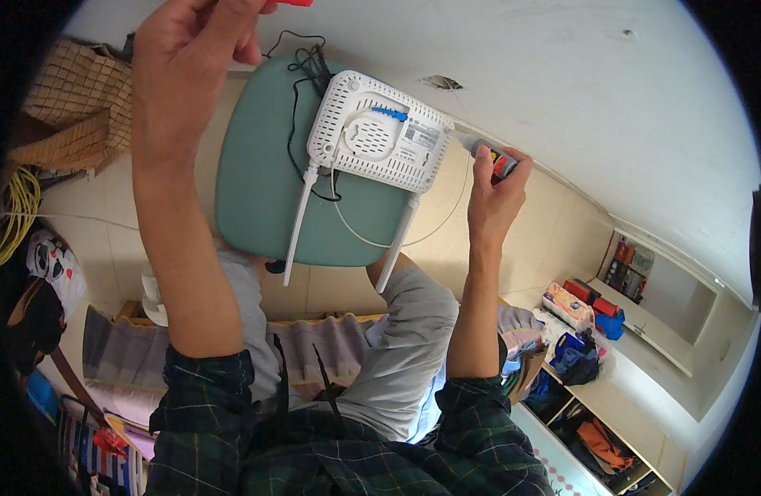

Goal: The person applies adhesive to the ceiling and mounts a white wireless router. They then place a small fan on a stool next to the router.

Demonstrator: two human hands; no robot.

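Observation:
A white router (389, 132) lies underside up on a green stool seat (248, 182), its two antennas angled toward me. A blue plug (389, 113) on a white cable sits in its recess. My right hand (500, 198) grips a small grey squeeze bottle (503, 162) with a red label and a pale nozzle. The nozzle points at the router's right corner; whether it touches I cannot tell. At the upper left, my raised left hand (190, 50) pinches a small red object (294, 2), mostly cut off by the picture's edge.
A white wall (562, 83) with a hole (442, 83) rises behind the stool. Black cable (310, 66) bunches at the seat's back edge. A cardboard box (70, 99) and coiled yellow cable (18, 211) are at left. An open shelf unit (637, 413) stands at lower right.

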